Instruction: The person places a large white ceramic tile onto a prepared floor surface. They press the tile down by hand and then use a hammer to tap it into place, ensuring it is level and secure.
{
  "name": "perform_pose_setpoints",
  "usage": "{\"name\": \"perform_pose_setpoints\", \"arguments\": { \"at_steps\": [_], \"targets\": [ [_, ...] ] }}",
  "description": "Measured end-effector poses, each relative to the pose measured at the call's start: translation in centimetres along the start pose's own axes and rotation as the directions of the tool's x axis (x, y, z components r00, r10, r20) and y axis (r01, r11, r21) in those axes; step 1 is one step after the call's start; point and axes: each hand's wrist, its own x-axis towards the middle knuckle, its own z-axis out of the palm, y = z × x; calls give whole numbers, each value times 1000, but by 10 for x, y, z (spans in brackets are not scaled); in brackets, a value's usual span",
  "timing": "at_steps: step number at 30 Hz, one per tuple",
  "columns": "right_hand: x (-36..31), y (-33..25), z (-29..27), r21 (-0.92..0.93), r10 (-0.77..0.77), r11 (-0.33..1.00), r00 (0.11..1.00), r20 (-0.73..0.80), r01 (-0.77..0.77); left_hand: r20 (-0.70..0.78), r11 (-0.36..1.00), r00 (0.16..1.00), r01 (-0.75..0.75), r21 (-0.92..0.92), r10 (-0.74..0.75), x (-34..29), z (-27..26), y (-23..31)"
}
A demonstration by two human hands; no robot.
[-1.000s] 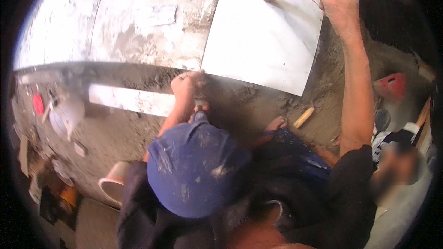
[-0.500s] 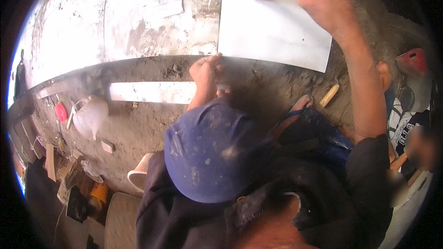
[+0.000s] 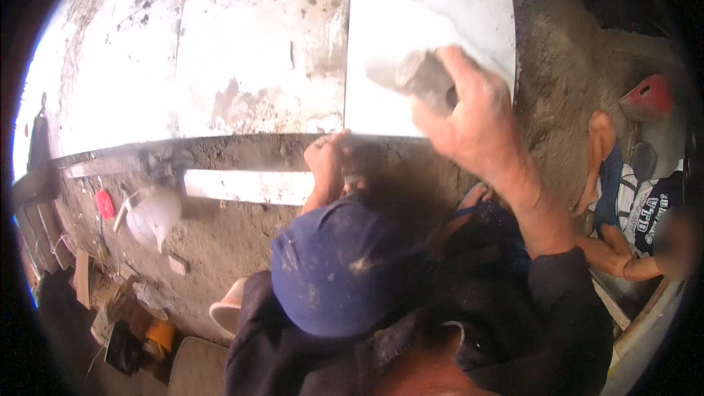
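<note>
A clean white tile (image 3: 469,22) lies beside dirt-smeared, laid tiles (image 3: 253,66), a straight joint between them. My left hand (image 3: 324,160) is closed at the near edge by that joint; whether its fingers hold anything is hidden. Over the white tile, my right hand (image 3: 477,114) is wrapped round a dusty grey mallet-like tool (image 3: 424,77). Motion blurs the tool's far end, and contact with the tile cannot be told. A stained blue cap (image 3: 337,268) covers the ground below my left hand.
A white strip (image 3: 246,186) lies on the soil, left of my left hand. Farther left are a pale plastic jug (image 3: 152,214) and a red disc (image 3: 105,205). A bucket (image 3: 226,306) stands lower down. At right, another person's leg (image 3: 600,150) is near a red plastic piece (image 3: 645,97).
My right hand and the tool have come down and left over the white tile. My left hand stays by the joint. The whole view has shifted, showing more of the far tiles.
</note>
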Motion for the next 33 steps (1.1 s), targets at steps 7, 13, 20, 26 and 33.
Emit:
{"name": "perform_pose_setpoints", "arguments": {
  "at_steps": [7,13,20,26,33],
  "targets": [
    [9,-7,-1,-51,-113,992,994,5,113,58,997,998,31,-65,-27,7,-3,-5],
    [47,12,-9,-85,-99,993,984,-145,88,82,988,996,54,-148,-42,8,2,-8],
    [69,-8,-21,66,90,994,996,-8,-89,8,994,994,-105,44,105,17,9,-8],
    [52,-28,2,72,138,988,990,-2,-137,-5,995,998,-58,77,58,20,1,-7],
    [20,-10,15,65,-20,998,999,46,17,-36,965,990,-125,230,136,18,0,-8]
  ]
}}
